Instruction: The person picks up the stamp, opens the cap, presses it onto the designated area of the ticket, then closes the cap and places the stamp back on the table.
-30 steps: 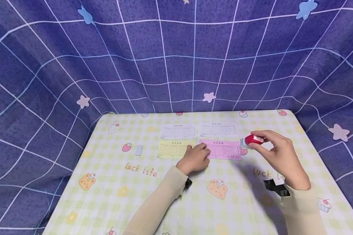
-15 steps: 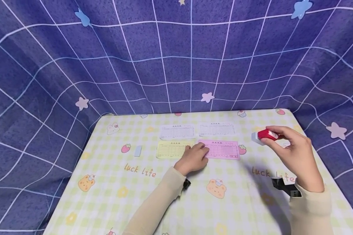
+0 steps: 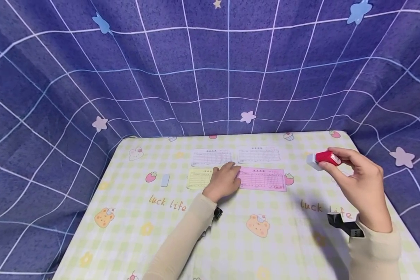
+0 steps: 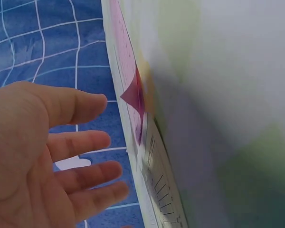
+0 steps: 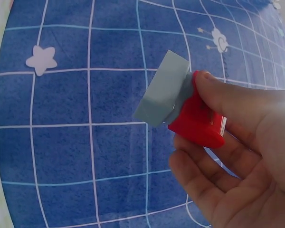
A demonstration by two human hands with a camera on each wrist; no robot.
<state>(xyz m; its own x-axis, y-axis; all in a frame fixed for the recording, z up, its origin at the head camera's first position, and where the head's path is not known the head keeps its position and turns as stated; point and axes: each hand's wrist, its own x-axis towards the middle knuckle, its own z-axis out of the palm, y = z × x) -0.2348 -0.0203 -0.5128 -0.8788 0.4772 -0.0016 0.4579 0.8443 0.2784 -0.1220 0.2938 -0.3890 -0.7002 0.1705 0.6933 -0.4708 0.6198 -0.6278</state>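
In the head view my right hand [image 3: 365, 181] pinches a red stamp [image 3: 328, 157] with a grey-blue base, raised to the right of the slips. The right wrist view shows thumb and fingers on the stamp's red body [image 5: 199, 121]. My left hand [image 3: 224, 181] hovers over the inner edges of a yellow slip [image 3: 198, 179] and a pink slip [image 3: 262, 179], covering part of both. Its fingers [image 4: 88, 141] are loosely extended and hold nothing in the left wrist view, where a corner of the pink slip [image 4: 132, 92] curls up. A small red mark shows at the pink slip's lower right.
Two white slips, a left one [image 3: 211, 157] and a right one [image 3: 259, 154], lie behind the coloured ones. A small grey-blue flat piece [image 3: 165, 180] lies to the left on the checked tablecloth [image 3: 126, 241]. A blue gridded curtain [image 3: 210, 85] surrounds the table's back and sides.
My right hand has carried the stamp rightward and up, away from the pink slip. My left hand has shifted slightly left and come off the pink slip's edge.
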